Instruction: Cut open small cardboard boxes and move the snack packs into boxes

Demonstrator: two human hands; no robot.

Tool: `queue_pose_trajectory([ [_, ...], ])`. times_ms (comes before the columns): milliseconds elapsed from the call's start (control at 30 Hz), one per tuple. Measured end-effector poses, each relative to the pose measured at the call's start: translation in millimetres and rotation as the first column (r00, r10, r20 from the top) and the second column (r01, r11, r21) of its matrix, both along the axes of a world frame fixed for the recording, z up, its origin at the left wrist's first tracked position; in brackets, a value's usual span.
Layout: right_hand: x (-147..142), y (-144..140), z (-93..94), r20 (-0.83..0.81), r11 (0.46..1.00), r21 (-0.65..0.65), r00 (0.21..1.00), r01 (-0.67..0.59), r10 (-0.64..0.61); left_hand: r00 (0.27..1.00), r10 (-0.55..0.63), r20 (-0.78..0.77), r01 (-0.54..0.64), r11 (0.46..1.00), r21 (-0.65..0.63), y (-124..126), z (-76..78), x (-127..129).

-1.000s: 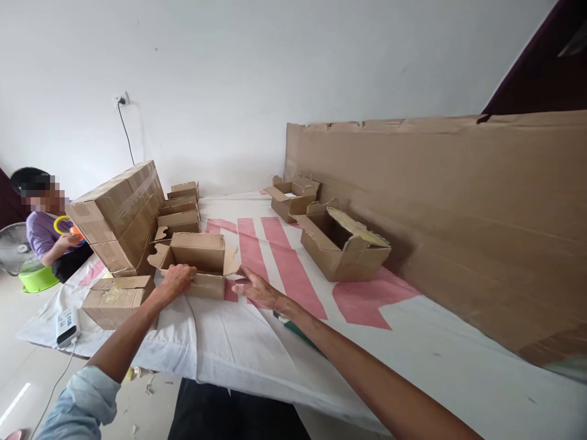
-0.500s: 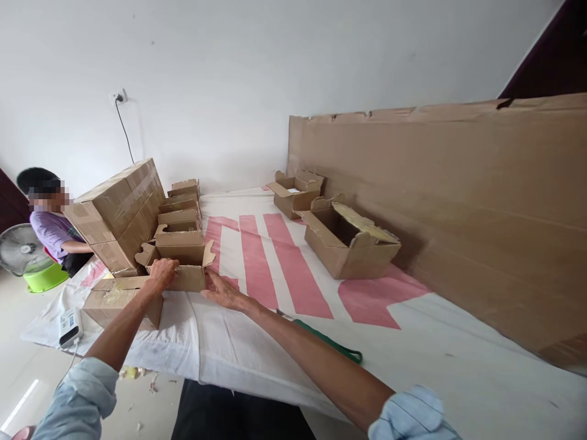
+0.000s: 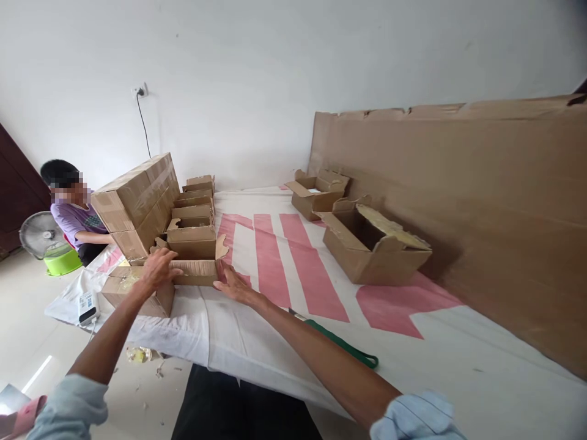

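Observation:
An uncovered cardboard box point(image 3: 197, 273) stands at the near end of a row of boxes, its right end flap point(image 3: 222, 247) sticking up. My left hand point(image 3: 158, 269) lies over the left end of this box with its fingers stretched and apart. Against the box's lower right corner rests my right hand point(image 3: 235, 286), fingers extended and not wrapped round anything. Just left of the box is a closed, taped carton point(image 3: 137, 296), partly behind my left forearm. Behind it, more open boxes point(image 3: 191, 223) continue the row towards the wall.
Taped cartons point(image 3: 137, 195) are stacked at left. Two open boxes point(image 3: 376, 260) stand right, before a tall cardboard panel point(image 3: 435, 165). A green-handled tool point(image 3: 342, 343) lies near my right forearm. Beyond the stack sits a person in purple point(image 3: 76, 217) beside a fan point(image 3: 42, 235).
The view has turned slightly left. My left hand has loosened from the box's left end flap, its fingers now spread. The left flap has folded inward; my right hand stays at the right corner.

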State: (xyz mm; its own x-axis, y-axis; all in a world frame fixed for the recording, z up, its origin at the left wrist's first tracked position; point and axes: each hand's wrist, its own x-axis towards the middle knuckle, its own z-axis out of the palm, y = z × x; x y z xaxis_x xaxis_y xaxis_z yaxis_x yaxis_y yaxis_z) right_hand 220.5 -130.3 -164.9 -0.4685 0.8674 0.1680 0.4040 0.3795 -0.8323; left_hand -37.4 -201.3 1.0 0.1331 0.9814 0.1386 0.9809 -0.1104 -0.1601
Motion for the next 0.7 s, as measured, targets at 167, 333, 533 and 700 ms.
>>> queue_pose_trajectory([
  [167, 35.0, -24.6, -4.7, 0.021, 0.999, -0.034, 1.000, -0.011, 0.012, 0.889, 0.391, 0.236, -0.428, 0.895, 0.128, -47.0, 14.6, -109.1],
  [333, 21.7, -41.2, 11.7, -0.026, 0.992, -0.033, 0.992, -0.125, 0.124, 0.706, 0.471, 0.530, -0.512, 0.856, -0.079, -69.0, -5.6, -160.2],
  [533, -10.7, -40.1, 37.9, -0.084, 0.983, -0.039, 0.981, -0.177, 0.173, 0.657, 0.335, 0.675, -0.439, 0.898, -0.019, -96.4, -33.4, -122.2],
  [700, 0.4, -46.5, 42.3, -0.163, 0.971, -0.142, 0.972, -0.191, 0.168, 0.625, 0.249, 0.739, -0.312, 0.948, -0.056, -119.4, -48.0, -59.5],
])
